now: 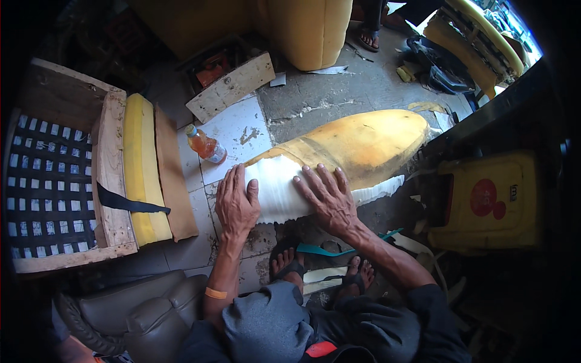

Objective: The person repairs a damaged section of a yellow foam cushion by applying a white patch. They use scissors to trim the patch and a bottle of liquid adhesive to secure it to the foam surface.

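Observation:
A long, rounded, stained yellow foam piece (375, 142) lies across the floor before me, with a white, ragged-edged sheet (275, 196) over its left end and along part of its lower side. My left hand (236, 199) lies flat on the sheet's left end, fingers extended. My right hand (327, 199) rests on the sheet further right, fingers spread. Both hold nothing. A bottle of orange drink (206, 145) stands just beyond my left hand on a white board (242, 130).
Left: wooden webbed frame (103, 218), yellow foam strip (139, 169), grey upholstered piece (145, 314). Right: yellow plastic stool (484, 199). Behind: wooden box (230, 85), foam cushion (308, 30), another person's sandalled foot (369, 39). My feet are below, near a teal strip (321, 251).

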Available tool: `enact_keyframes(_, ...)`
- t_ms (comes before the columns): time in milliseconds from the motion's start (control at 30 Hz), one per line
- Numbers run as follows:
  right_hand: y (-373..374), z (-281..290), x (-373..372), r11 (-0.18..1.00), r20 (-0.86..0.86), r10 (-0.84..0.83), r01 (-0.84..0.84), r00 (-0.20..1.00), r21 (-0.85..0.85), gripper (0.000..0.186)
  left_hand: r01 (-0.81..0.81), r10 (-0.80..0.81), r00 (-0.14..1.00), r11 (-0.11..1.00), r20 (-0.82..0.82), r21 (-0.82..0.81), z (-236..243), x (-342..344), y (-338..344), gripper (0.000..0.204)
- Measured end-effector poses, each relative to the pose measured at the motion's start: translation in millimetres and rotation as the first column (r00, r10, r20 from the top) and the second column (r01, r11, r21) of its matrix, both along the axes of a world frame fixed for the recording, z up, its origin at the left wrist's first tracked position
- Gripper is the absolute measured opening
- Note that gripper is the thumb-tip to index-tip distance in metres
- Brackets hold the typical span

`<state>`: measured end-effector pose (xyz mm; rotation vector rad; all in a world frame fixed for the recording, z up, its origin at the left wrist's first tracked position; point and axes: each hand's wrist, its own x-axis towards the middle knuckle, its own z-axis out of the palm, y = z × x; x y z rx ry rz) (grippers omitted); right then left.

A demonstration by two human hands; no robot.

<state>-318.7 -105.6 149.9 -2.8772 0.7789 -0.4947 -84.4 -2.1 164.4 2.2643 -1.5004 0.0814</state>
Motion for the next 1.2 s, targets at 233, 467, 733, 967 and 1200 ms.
enact_keyframes(233,-10,7,1,0.999,-0.012,-0.009,0.009,1.000,0.034,0.070,0.003,-0.004,0.984,1.000,0.181,0.005,15,-7,-22,0.060)
enact_keyframes(467,-14,16,5,0.999,-0.023,-0.008,0.009,1.000,0.047,0.072,0.199,-0.221,0.962,0.969,0.162,0.144,11,-12,-41,0.065)
enact_keyframes(733,-31,27,2,0.996,-0.037,0.058,-0.056,0.998,0.066,0.069,0.612,-0.625,0.740,0.779,0.249,0.136,19,-8,-34,0.092)
enact_keyframes(967,-45,41,26,0.994,-0.010,-0.031,0.029,0.999,-0.102,0.072,0.568,-0.561,0.735,0.816,0.381,0.107,20,10,-51,0.069)
enact_keyframes(1200,-46,25,37,0.972,0.086,-0.126,0.141,0.988,-0.189,0.070,0.520,-0.513,0.779,0.850,0.360,0.088,16,5,-52,0.059)
